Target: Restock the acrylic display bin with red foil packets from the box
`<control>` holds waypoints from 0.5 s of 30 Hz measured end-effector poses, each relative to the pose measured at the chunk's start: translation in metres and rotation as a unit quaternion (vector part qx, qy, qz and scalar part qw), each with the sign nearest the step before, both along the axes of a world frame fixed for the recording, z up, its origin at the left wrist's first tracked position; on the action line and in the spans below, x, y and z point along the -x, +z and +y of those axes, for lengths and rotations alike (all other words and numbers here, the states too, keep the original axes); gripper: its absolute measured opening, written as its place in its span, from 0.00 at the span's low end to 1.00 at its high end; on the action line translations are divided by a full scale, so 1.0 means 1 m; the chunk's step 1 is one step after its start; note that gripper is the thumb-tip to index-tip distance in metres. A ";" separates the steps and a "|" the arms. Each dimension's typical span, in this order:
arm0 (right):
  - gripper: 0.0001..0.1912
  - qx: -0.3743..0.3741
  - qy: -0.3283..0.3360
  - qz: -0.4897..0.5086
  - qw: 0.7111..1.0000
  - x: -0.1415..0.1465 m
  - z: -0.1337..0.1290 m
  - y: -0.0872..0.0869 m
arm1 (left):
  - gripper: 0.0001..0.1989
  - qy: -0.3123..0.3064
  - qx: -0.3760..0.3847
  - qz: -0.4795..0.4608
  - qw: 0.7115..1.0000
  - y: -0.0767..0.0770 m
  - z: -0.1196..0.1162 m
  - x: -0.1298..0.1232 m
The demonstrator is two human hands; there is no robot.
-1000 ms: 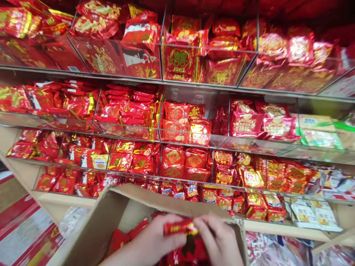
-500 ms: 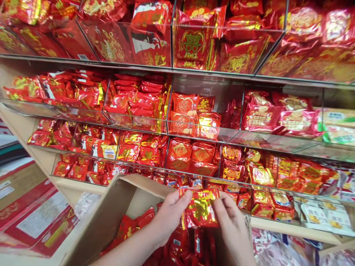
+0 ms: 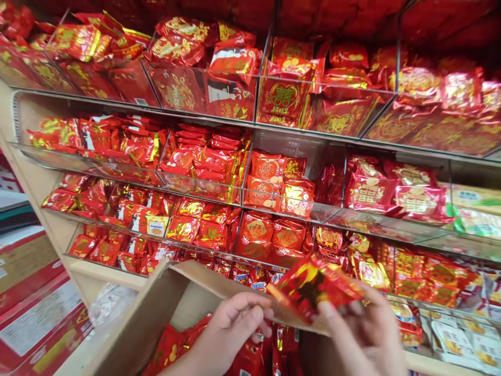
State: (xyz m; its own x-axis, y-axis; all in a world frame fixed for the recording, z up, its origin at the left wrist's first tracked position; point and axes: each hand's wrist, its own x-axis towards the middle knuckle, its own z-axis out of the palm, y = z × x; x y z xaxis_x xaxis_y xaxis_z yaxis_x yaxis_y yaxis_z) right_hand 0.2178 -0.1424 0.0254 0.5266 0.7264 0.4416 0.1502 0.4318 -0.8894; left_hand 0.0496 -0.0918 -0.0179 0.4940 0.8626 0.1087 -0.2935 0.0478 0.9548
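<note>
My right hand [image 3: 364, 329] pinches a red and gold snack packet [image 3: 313, 287] by its right side, thumb in front. The packet is tilted and smeared by motion, above the far edge of an open cardboard box [image 3: 152, 308]. My left hand [image 3: 235, 324] is over the box, its fingers loosely curled and apart from the thumb, with nothing visible in it. It is left of the packet and not touching it. Inside the box lie more red packets [image 3: 168, 350], partly hidden by my hands and forearms.
Shelves with clear dividers hold rows of red packets [image 3: 256, 232] ahead. White packets [image 3: 454, 334] sit at the lower right. Red cartons [image 3: 43, 324] are stacked at the left, and a clear plastic bag [image 3: 111, 305] lies under the lowest shelf.
My left hand has let go of the packet. My right hand has carried it to the right and turned it. The view has tilted up, showing more of the top shelf.
</note>
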 end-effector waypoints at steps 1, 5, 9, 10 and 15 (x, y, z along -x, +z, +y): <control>0.23 -0.024 -0.038 -0.057 0.997 -0.010 0.004 0.020 | 0.14 0.009 -0.015 0.012 1.000 0.000 0.003 0.006; 0.27 -0.096 -0.130 -0.253 0.954 -0.052 0.035 0.094 | 0.13 0.058 -0.042 0.054 0.996 -0.003 0.016 0.027; 0.25 -0.076 -0.098 -0.306 0.944 -0.074 0.066 0.130 | 0.12 0.100 -0.083 0.136 0.982 -0.002 0.021 0.045; 0.26 -0.076 -0.095 -0.308 0.943 -0.076 0.070 0.132 | 0.11 0.123 -0.113 0.168 0.972 0.000 0.021 0.050; 0.27 -0.084 -0.166 -0.379 0.907 -0.086 0.077 0.132 | 0.10 0.257 -0.401 0.312 0.822 0.013 0.030 0.075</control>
